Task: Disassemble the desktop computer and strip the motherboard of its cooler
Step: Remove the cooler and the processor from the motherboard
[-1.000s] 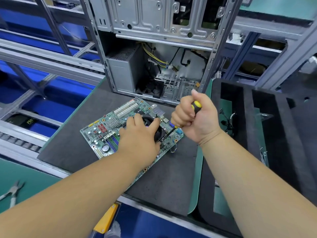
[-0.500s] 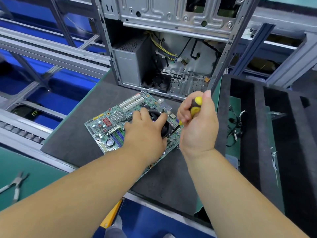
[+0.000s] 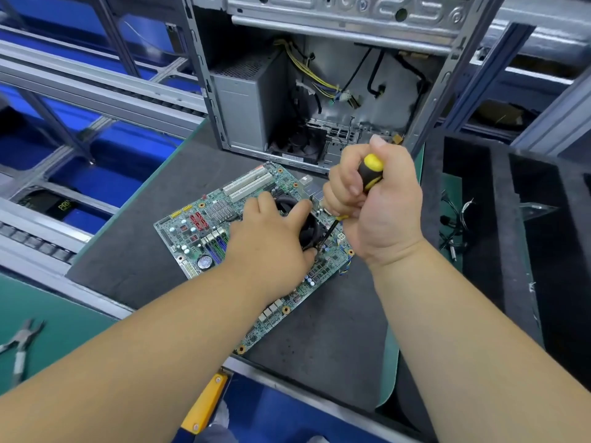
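Dark grey matting is covering a green-edged workbench, with conveyor rails running along its left side.
Item 1: pliers are lying on the green surface at near left, well apart from the rest.
Item 2: motherboard is lying flat on the mat at centre.
Item 3: left hand is resting on the black cooler, fingers curving over its top.
Item 4: right hand is gripping a yellow-and-black screwdriver, fist wrapping the handle, tip meeting the board just beside the cooler.
Item 5: black foam tray is sitting at right, loose wires lying in 1 slot.
Item 6: open computer case is standing behind the board, cables hanging inside.
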